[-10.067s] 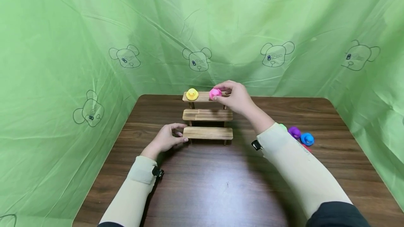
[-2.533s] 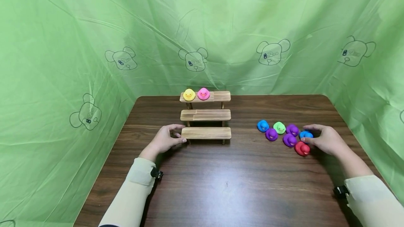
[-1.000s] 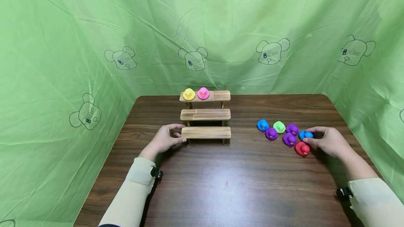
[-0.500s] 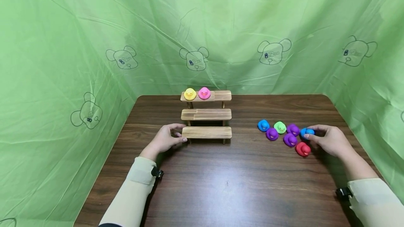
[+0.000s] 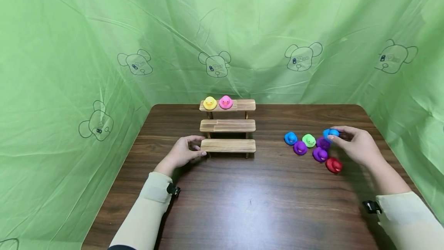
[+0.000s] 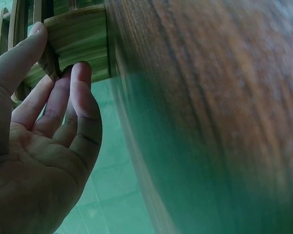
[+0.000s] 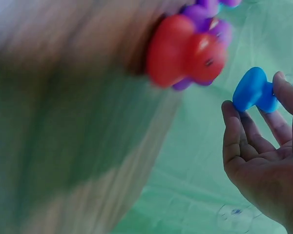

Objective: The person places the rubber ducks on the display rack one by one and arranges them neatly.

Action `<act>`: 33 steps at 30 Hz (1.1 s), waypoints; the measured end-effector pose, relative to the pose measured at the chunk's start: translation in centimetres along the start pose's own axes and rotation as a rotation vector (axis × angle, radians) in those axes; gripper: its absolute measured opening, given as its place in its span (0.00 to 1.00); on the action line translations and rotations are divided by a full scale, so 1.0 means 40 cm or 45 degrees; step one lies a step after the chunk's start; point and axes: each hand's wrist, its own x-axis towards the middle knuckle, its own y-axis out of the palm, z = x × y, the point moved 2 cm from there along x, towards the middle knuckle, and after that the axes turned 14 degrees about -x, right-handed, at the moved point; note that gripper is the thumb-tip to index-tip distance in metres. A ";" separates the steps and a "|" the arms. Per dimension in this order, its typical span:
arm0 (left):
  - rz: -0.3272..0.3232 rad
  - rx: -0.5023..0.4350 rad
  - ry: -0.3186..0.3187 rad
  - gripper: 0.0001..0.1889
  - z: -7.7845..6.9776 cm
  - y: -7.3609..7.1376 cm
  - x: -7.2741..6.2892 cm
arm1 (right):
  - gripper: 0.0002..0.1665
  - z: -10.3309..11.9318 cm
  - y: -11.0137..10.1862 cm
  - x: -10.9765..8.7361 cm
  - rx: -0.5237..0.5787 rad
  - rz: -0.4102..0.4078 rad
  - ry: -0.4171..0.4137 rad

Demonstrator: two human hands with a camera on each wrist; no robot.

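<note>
Two pieces of work seem to be in hand at once. On the left, the wooden stand (image 5: 227, 125) appears to be steadied by the left grip (image 5: 182, 152); on the right, the step is judged to be the lifting of the held blue duck (image 5: 330, 134) by the right grip (image 5: 360, 146). For the next move, a firm pinch and enough height to clear the ducks left of the right grip seem to be called for.

The left grip is closed lightly about the left end of the lowest shelf (image 5: 227, 146), which is taken between thumb and fingers. Beyond this grip, on the top shelf (image 5: 246, 105), the yellow duck (image 5: 209, 103) is set, with the pink duck (image 5: 226, 102) just to its right. Between the two grips, nearer the right one, the other blue duck (image 5: 290, 138), the green duck (image 5: 308, 141) and three purple ducks (image 5: 320, 154) are grouped on the table (image 5: 208, 203). One of the purple ducks is partly covered by the held blue duck in the head view. The red duck (image 5: 334, 165) is left untouched, on the near side of the right grip. The held blue duck is pinched between the right grip's thumb and fingertips, parted only by its width, and is held clear of the table.
</note>
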 end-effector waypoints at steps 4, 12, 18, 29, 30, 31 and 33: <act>-0.002 -0.003 0.001 0.30 0.001 0.000 0.000 | 0.32 0.053 -0.009 0.010 0.065 -0.021 -0.042; -0.003 0.018 0.020 0.29 0.004 0.005 -0.002 | 0.28 0.153 -0.010 0.025 0.191 -0.027 -0.096; -0.011 0.032 0.042 0.29 0.004 0.006 -0.001 | 0.28 0.211 0.000 0.038 0.225 0.007 -0.104; -0.012 0.019 0.025 0.29 0.008 0.003 -0.001 | 0.23 0.283 0.017 0.086 0.269 0.009 -0.163; -0.012 0.020 0.027 0.30 0.009 0.002 0.000 | 0.24 0.290 0.018 0.090 0.274 0.011 -0.161; -0.012 0.024 0.031 0.30 0.009 0.002 0.000 | 0.24 0.297 0.020 0.093 0.282 0.014 -0.162; -0.009 0.024 0.035 0.30 0.009 0.000 0.002 | 0.24 0.311 0.025 0.100 0.297 0.016 -0.166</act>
